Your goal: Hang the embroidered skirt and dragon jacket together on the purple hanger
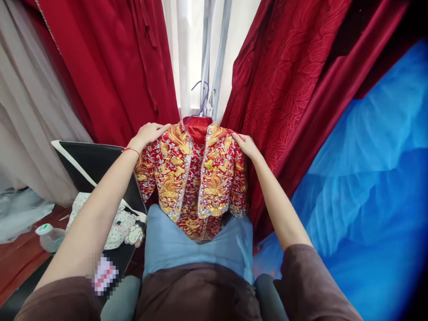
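Observation:
A red jacket (170, 174) with dense gold and silver embroidery stands upright in front of me, its lower part between my knees. Its front is open over a matching embroidered red garment (194, 187). Inside the collar sits a purple hanger (204, 100), with its hook sticking up above the neckline. My left hand (150, 133) grips the jacket's shoulder on the left, fingers laid along the top. On the opposite shoulder, my right hand (245, 143) is closed on the edge of the fabric. The undersides of both hands are hidden.
Red draped garments (110, 67) hang on both sides, and blue tulle (368, 200) spreads at the right. To the left are a black chair (96, 156), a polka-dot cloth item (115, 229) and a clear bottle (50, 236) with a white cap.

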The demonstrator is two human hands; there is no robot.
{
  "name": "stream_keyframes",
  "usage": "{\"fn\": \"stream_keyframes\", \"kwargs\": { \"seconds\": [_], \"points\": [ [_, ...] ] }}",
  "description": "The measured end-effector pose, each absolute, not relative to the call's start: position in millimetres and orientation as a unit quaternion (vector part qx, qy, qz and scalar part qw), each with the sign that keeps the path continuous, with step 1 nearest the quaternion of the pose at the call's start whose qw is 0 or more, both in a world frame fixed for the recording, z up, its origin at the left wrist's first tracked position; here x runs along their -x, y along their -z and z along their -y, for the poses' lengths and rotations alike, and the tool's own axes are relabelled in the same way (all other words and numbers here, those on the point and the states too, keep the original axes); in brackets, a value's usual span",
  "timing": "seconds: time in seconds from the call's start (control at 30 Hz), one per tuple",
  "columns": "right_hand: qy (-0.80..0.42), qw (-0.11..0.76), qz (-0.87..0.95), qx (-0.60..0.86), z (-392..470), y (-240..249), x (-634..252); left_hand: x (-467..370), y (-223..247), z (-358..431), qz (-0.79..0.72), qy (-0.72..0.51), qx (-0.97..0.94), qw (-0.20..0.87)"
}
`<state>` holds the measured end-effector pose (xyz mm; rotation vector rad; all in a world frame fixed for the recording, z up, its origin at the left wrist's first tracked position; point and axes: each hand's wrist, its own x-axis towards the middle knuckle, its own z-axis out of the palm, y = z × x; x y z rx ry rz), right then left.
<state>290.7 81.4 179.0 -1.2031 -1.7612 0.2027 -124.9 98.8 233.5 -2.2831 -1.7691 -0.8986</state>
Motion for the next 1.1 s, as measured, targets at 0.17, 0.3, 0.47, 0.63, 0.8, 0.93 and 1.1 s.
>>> {"fn": "stream_keyframes", "kwargs": {
  "seconds": [0.17, 0.3, 0.47, 0.63, 0.8, 0.93, 1.1],
  "points": [
    [-0.050, 0.503, 0.677, 0.534, -82.5, -176.2, -291.0, 131.7, -214.3, -90.4, 0.616, 0.351, 0.703, 0.058],
    [-0.127, 0.444, 0.705, 0.539, -86.2, -186.8, -298.2, 128.0, -212.6, -86.8, 0.625, 0.414, 0.655, 0.093],
    [-0.010, 0.439, 0.730, 0.523, -89.3, -171.5, -294.2, 125.8, -206.0, -89.2, 0.621, 0.409, 0.666, 0.063],
    [0.046, 0.407, 0.731, 0.546, -87.5, -133.9, -295.9, 145.1, -187.8, -88.8, 0.513, 0.443, 0.731, -0.083],
    [0.054, 0.400, 0.693, 0.598, -83.6, -122.4, -309.9, 159.8, -178.4, -95.0, 0.526, 0.492, 0.690, -0.074],
    [0.041, 0.489, 0.661, 0.567, -85.4, -130.6, -321.9, 155.9, -182.2, -99.1, 0.541, 0.548, 0.638, 0.023],
    [-0.135, 0.577, 0.629, 0.503, -95.2, -122.5, -328.9, 146.3, -173.2, -96.2, 0.537, 0.550, 0.638, 0.051]
  ]
}}
